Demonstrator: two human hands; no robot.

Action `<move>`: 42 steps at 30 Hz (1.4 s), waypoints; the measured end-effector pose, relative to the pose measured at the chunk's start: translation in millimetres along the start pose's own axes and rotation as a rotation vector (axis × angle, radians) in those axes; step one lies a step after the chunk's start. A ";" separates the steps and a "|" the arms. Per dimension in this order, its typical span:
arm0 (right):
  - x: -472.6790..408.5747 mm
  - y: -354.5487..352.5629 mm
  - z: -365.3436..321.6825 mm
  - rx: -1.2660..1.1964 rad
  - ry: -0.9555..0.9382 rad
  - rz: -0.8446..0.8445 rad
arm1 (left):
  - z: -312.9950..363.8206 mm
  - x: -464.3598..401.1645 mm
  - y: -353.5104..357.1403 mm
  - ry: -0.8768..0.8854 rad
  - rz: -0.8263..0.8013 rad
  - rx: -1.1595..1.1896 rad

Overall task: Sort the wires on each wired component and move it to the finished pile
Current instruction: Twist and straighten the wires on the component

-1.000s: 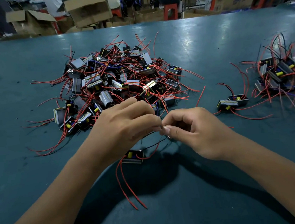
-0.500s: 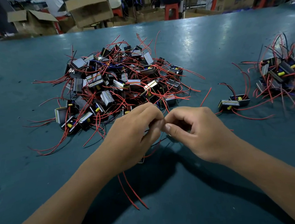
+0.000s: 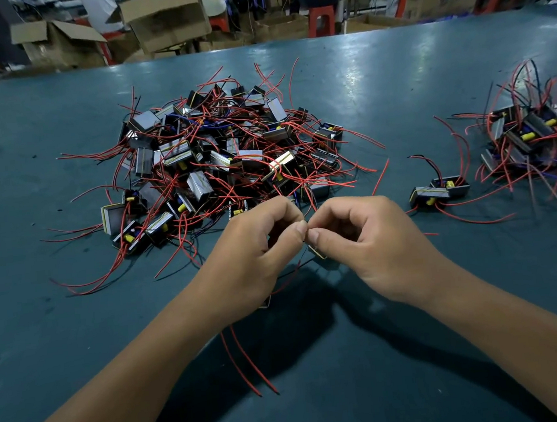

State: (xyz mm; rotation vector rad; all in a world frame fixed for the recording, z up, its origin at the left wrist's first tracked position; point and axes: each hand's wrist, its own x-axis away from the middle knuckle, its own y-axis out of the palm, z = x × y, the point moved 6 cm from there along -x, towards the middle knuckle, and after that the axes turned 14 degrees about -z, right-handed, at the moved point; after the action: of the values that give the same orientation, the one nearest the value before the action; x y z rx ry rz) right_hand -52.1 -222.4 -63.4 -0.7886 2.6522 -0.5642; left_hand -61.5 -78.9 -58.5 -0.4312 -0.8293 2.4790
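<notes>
A small wired component (image 3: pixel 317 251) hangs just above the teal table (image 3: pixel 393 76) between the two hands, mostly hidden; only a dark, yellow-edged corner shows below the thumbs, so which way it points cannot be told. Two thin red wires (image 3: pixel 247 365) trail from under the left hand toward the near edge, running roughly near-to-far. The left hand (image 3: pixel 251 263) and right hand (image 3: pixel 371 246) meet thumb to thumb, fingers curled, each pinching fine wire at the tips. Just beyond lies the tangled unsorted pile (image 3: pixel 219 162) of boxy black-and-metal parts with glossy red leads. Far right sits the finished pile (image 3: pixel 533 134), with two loose components (image 3: pixel 437 192) beside it.
</notes>
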 end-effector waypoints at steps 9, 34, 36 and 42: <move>1.4 -2.3 -2.5 0.088 0.006 0.000 | -5.5 -0.3 -8.3 -0.042 0.025 0.169; -2.3 4.5 -2.8 -0.253 -0.018 -0.204 | 24.2 11.1 -24.3 0.448 0.116 -0.567; -2.5 4.0 -1.6 -0.231 -0.016 -0.214 | 25.1 11.0 -24.2 0.449 0.108 -0.589; -3.3 4.8 -0.4 -0.204 -0.017 -0.221 | 28.6 13.3 -21.9 0.467 0.099 -0.669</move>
State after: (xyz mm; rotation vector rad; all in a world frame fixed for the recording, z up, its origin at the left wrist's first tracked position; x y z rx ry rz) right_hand -51.7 -216.7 -64.6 -1.1505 2.6530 -0.3399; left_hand -77.5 -70.1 -24.6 -1.2446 -1.4299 1.9854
